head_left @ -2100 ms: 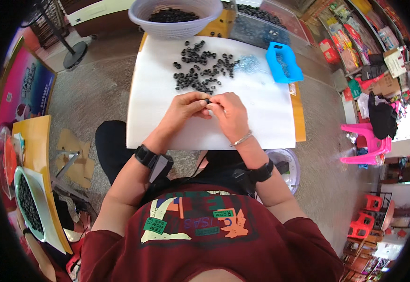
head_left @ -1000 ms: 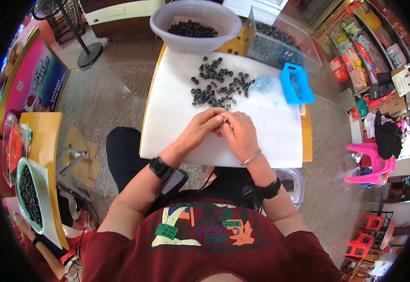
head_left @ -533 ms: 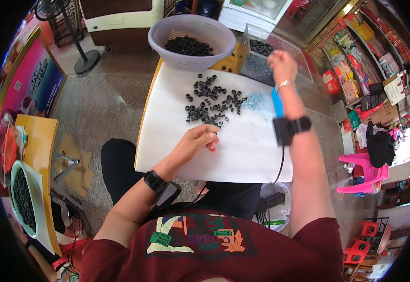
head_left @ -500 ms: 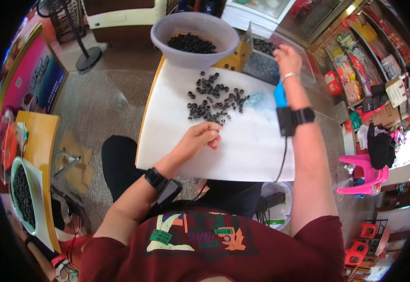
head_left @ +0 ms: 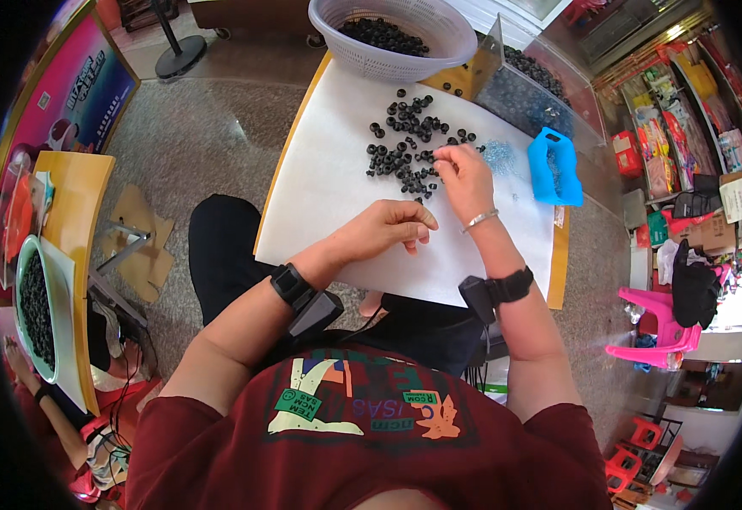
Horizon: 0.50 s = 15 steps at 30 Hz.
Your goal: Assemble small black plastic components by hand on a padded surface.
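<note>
A heap of small black rings (head_left: 405, 149) lies on the white table top (head_left: 320, 187). My right hand (head_left: 464, 174) rests at the heap's right edge, fingertips pinching down among the rings; whether it holds one I cannot tell. My left hand (head_left: 388, 229) hovers low over bare table nearer to me, fingers curled together, thumb against the fingertips; anything inside is hidden. A pale basket (head_left: 396, 34) full of black rings stands at the table's far edge. A blue scoop (head_left: 554, 166) lies to the right of the heap.
A clear box (head_left: 532, 93) with more black parts stands at the far right of the table. To my left a wooden table (head_left: 82, 212) carries a green-rimmed bowl (head_left: 35, 302) of black parts. Pink plastic chairs (head_left: 656, 331) stand on the right.
My right hand has come back from the far right by the clear box to the heap of rings. My left hand has stayed low over the table.
</note>
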Tool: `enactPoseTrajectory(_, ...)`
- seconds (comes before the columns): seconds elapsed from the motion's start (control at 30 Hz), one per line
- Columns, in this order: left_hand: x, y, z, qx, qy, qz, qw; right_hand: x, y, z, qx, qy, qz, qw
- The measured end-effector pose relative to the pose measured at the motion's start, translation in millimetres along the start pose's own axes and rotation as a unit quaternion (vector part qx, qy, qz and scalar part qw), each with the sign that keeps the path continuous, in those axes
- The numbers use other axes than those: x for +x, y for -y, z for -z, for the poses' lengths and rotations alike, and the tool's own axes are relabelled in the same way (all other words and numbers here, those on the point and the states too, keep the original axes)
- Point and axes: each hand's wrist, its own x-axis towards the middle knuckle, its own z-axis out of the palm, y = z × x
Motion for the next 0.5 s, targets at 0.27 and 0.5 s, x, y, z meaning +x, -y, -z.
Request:
enactPoseTrajectory(0.27, 2, 4, -1, -0.021, -0.036, -0.010, 0.999, 15, -21, -15, -0.131, -0.004, 0.077, 0.988)
enactPoseTrajectory(0.5, 6, 13, 4, -0.140, -0.147, -0.057, 0.977, -33, 39, 3, 0.019, 0.008, 0.007, 1.000)
